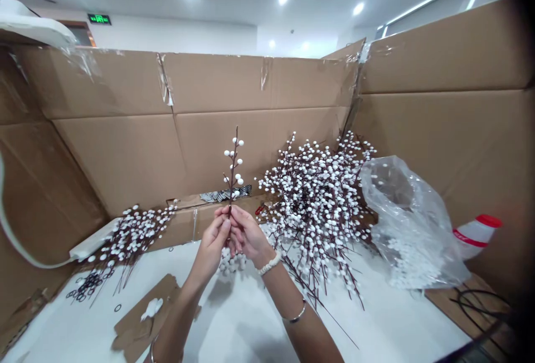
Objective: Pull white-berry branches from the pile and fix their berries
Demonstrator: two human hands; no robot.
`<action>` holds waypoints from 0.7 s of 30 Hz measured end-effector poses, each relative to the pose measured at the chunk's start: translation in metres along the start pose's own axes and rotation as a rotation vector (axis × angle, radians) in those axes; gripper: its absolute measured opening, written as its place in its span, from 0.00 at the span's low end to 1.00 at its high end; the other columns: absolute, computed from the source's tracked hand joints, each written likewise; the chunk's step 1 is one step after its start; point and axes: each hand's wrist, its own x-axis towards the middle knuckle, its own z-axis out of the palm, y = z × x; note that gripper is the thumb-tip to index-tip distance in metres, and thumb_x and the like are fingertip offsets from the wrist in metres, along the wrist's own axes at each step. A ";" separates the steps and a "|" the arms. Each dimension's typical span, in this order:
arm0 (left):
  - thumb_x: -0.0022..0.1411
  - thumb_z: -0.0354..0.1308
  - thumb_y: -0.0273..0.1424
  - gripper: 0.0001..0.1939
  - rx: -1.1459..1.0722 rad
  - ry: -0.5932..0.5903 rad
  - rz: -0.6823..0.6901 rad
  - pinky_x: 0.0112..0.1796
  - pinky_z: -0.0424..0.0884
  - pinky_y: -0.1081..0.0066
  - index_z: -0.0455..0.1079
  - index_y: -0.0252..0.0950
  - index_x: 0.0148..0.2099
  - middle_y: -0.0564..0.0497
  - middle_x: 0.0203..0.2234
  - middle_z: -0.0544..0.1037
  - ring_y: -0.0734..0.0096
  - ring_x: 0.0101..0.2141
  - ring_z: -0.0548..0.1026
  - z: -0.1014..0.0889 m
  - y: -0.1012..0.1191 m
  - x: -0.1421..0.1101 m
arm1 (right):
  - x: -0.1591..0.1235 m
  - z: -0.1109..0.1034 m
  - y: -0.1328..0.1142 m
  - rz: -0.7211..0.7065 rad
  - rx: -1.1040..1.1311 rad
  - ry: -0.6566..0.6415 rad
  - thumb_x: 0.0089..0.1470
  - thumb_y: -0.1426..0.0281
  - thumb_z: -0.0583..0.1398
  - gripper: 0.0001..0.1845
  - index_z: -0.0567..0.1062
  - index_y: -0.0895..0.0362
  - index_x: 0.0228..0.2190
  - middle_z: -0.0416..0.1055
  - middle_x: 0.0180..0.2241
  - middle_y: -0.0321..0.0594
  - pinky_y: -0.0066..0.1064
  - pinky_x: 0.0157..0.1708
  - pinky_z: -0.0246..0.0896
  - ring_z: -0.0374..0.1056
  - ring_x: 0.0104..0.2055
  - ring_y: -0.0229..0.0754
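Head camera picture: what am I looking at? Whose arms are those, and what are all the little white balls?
This picture comes from a camera worn on a person's head, so you see what that person sees, looking forward and down. The two arms are the person's own. Their left hand and right hand together hold a thin brown stem with small white balls on it. On the white surface lie a big pile of branches with the same white balls and a smaller bunch of branches. A clear plastic bag sits beside the big pile, with something white inside. Brown cardboard walls stand behind the surface.
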 end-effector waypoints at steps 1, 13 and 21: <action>0.60 0.58 0.49 0.25 0.011 0.005 -0.005 0.21 0.69 0.74 0.66 0.34 0.48 0.49 0.27 0.76 0.69 0.24 0.74 -0.001 0.000 0.000 | 0.000 0.001 0.000 0.004 0.005 0.026 0.53 0.55 0.64 0.19 0.74 0.58 0.39 0.53 0.10 0.20 0.21 0.07 0.52 0.46 0.07 0.29; 0.67 0.45 0.30 0.12 1.246 -0.005 -0.145 0.40 0.68 0.68 0.71 0.35 0.41 0.42 0.38 0.80 0.58 0.41 0.77 -0.036 -0.026 0.008 | -0.008 -0.002 -0.026 -0.389 -0.166 0.330 0.52 0.63 0.62 0.09 0.74 0.57 0.31 0.67 0.26 0.31 0.21 0.28 0.61 0.62 0.26 0.29; 0.59 0.60 0.27 0.06 1.481 -0.159 -0.403 0.42 0.69 0.64 0.73 0.32 0.40 0.41 0.40 0.78 0.60 0.42 0.76 -0.032 -0.077 0.011 | -0.019 0.003 -0.037 -0.479 -0.317 0.311 0.54 0.60 0.62 0.11 0.73 0.56 0.31 0.65 0.23 0.30 0.22 0.23 0.56 0.58 0.23 0.29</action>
